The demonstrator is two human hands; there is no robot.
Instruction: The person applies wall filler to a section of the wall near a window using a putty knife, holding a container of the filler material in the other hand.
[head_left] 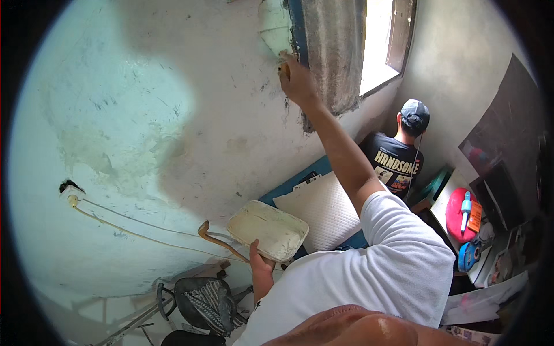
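Held the pale rectangular tray (268,228) in the left hand (262,268), in mid-air before the person's chest, with a firm grasp on the lower-left long side, thumb by the rim and other fingers mostly hidden. Looked light and fairly stiff, probably plastic, thin-walled enough to flex, hardly fragile. Seemed smeared with a pale coating, perhaps slippery wherever damp. Would have been best taken at the middle of a long rim, or from beneath with a spread palm, to keep from tipping toward the far side.

Ran lengthwise from upper left to lower right of the view, with the open face turned up toward the camera.

Overlapped in view, to its right, a white textured cushion (320,210); to its left, a curved brown stick (222,243). Lay lower down, a dark chair (202,300).

Raised the right hand (299,83) high to the wall (231,98), near the blue window frame (297,29), with fingers curled; could not tell what, if anything, was grasped there. Sat farther right, a co-worker in a cap (414,115), facing away.
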